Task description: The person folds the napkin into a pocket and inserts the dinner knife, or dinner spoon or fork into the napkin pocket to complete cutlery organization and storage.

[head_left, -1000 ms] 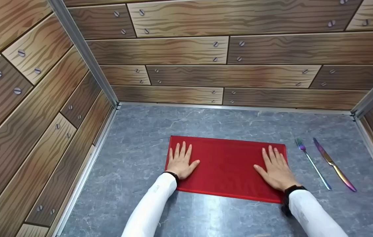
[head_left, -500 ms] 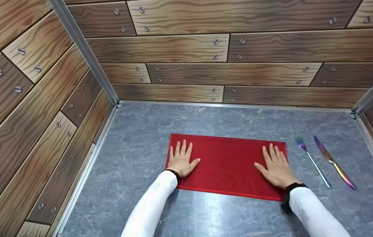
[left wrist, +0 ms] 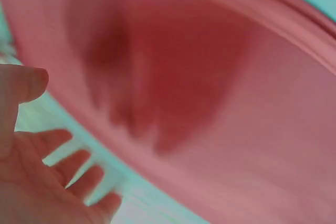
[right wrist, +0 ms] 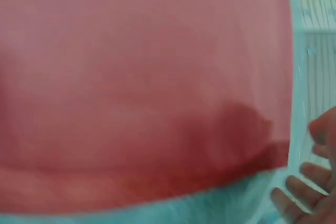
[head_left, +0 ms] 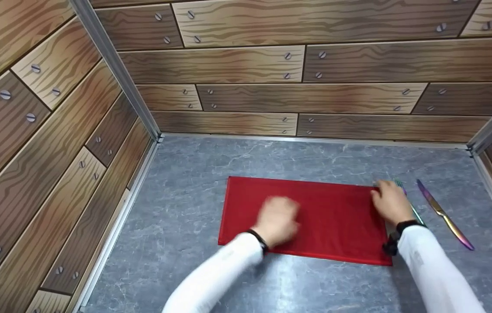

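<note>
A back wall (head_left: 246, 98) of printed planks fills the upper part of the head view. A side wall (head_left: 54, 130) of the same kind runs down the left of the frame, with a grey post (head_left: 118, 74) in the corner between them. Below lies a grey marbled table (head_left: 185, 195).

The cloth (head_left: 337, 217), red and folded into a flat oblong, lies right of centre in the lower half of the frame. Both palms have just left it: half a second ago they were spread flat near its two ends. Now the left hand (head_left: 277, 219) is further in towards the middle and blurred by motion. Its wrist view shows the fingers apart and loosely bent, gripping nothing, with a shadow cast on the cloth. The right hand (head_left: 393, 203) has shifted out to the right-hand edge, near the upper corner; its fingers are loosely bent and pinch nothing that shows. Whether the fingertips touch the cloth there, I cannot tell. I judge that the two-handed press is over, leaving the cloth flat.

The fork (head_left: 417, 214), at the right of the frame, is now partly hidden by the right hand. The knife (head_left: 442, 213) lies farther right, slanting down towards the lower right. No container shows in any view.
</note>
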Demonstrator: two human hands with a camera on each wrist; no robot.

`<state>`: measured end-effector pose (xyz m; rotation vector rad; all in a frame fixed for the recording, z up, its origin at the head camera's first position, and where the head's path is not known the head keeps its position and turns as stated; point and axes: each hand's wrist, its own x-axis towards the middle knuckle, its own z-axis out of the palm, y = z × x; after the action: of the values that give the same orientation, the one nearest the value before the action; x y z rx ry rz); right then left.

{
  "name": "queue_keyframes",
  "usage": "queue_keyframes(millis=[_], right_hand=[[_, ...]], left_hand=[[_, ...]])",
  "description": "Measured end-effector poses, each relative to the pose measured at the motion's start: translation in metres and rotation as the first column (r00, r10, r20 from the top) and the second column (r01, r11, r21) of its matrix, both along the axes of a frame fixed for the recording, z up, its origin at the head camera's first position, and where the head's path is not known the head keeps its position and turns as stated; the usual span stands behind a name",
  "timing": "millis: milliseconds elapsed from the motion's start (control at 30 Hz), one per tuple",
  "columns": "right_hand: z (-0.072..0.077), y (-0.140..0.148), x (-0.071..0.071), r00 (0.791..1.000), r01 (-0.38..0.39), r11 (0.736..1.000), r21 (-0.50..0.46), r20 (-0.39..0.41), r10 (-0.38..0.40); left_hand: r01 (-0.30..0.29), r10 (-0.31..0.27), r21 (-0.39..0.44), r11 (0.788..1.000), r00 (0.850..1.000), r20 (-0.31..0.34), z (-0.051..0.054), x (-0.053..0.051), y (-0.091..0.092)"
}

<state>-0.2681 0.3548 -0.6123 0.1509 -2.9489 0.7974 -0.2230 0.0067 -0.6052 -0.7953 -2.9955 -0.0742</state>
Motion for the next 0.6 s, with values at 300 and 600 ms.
queue_keyframes(millis=[300, 600], right_hand=[[0.01, 0.019, -0.02, 0.967, -0.003, 0.999, -0.044, 0.255, 0.014], [0.015, 0.025, -0.023, 0.913, 0.056, 0.987, -0.151, 0.409, 0.011]], left_hand=[[0.363, -0.359, -0.031, 0.931, 0.929, 0.09, 0.006, 0.072, 0.137], [0.406, -0.454, -0.248, 0.88, 0.872, -0.184, -0.02, 0.096, 0.191]])
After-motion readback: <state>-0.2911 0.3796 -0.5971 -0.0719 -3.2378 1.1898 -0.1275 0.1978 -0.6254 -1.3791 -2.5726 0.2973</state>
